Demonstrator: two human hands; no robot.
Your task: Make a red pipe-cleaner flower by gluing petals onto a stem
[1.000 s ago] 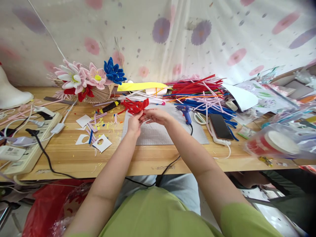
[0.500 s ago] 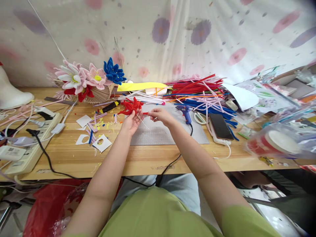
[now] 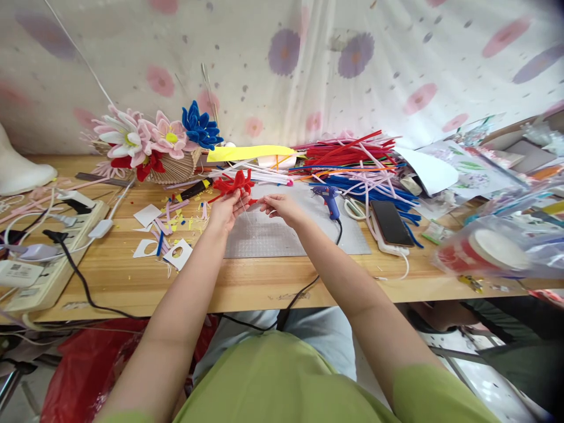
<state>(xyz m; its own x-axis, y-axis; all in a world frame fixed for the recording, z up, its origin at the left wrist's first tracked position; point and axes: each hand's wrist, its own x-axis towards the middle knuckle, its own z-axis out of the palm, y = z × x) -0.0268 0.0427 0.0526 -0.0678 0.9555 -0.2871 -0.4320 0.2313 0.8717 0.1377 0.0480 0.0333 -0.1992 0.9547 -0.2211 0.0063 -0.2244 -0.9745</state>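
My left hand [image 3: 225,210] is closed on a red pipe-cleaner flower [image 3: 235,183], held just above the far edge of a grey cutting mat [image 3: 282,235]. A thin wire stem runs down from the flower past my palm. My right hand [image 3: 278,206] pinches a short red pipe-cleaner piece [image 3: 252,201] right beside the flower's base. Both hands nearly touch over the mat.
A blue glue gun [image 3: 329,199] and a phone [image 3: 390,222] lie right of the mat. Behind is a heap of pipe cleaners [image 3: 352,158]. Finished flowers in a basket [image 3: 150,141] stand at the back left. A power strip [image 3: 53,247] and paper scraps [image 3: 174,252] lie left.
The hands first held the flower close together, then parted with the right pulling off a red piece. Now the right hand has come back toward the flower, which is raised slightly.
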